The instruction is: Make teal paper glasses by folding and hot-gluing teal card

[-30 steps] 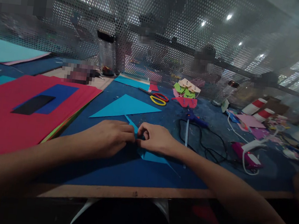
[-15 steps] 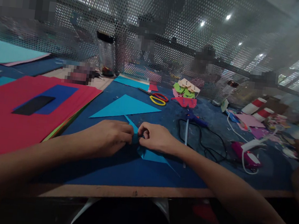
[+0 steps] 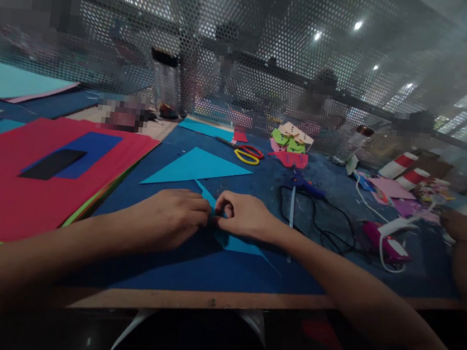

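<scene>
Both my hands meet over a folded piece of light-blue paper (image 3: 246, 245) near the table's front edge. My left hand (image 3: 176, 216) has its fingers curled down at the paper's left side. From the right, my right hand (image 3: 246, 214) pinches the same paper, thumb and forefinger bent together. The middle of the fold is hidden beneath my fingers; a thin strip sticks out behind them and a pointed end trails to the right. Just beyond lies a flat light-blue paper triangle (image 3: 200, 167).
Coloured sheets (image 3: 12, 189) are stacked at left. Scissors (image 3: 247, 154), a blue glue gun (image 3: 306, 184) with a black cord and folded paper pieces (image 3: 291, 139) lie behind. At right are a magenta device (image 3: 386, 243) with a white cord and another person's hand (image 3: 461, 226).
My left hand has edged slightly right, closer to my right hand, covering more of the folded paper. The other person's arm at right has reached further in.
</scene>
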`<state>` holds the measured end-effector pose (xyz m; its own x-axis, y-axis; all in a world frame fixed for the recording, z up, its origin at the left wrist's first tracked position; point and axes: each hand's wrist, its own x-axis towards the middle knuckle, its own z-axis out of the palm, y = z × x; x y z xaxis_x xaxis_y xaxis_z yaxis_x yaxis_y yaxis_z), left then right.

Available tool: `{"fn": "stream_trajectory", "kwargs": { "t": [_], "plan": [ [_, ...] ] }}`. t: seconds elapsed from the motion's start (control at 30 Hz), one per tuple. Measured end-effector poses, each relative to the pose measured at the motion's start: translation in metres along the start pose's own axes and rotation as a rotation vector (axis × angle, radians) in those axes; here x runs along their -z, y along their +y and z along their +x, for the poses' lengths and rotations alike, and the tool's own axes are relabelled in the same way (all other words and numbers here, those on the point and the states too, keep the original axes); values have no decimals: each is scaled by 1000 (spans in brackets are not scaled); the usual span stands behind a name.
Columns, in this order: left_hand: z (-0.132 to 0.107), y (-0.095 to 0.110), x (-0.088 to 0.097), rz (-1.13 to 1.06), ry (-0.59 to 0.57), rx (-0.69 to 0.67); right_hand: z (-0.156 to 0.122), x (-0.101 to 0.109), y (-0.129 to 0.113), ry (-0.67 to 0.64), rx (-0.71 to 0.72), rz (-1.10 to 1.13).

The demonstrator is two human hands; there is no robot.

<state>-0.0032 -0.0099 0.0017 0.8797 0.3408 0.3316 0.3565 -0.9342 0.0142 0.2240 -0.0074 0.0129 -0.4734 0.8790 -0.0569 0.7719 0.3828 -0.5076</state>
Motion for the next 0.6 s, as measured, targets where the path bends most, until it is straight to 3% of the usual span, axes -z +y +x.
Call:
{"fn": "stream_trajectory", "kwargs": {
  "t": [0.6],
  "plan": [
    [-2, 7, 7, 6, -61, 33, 4, 3, 15, -68, 70, 158]
  ]
}}
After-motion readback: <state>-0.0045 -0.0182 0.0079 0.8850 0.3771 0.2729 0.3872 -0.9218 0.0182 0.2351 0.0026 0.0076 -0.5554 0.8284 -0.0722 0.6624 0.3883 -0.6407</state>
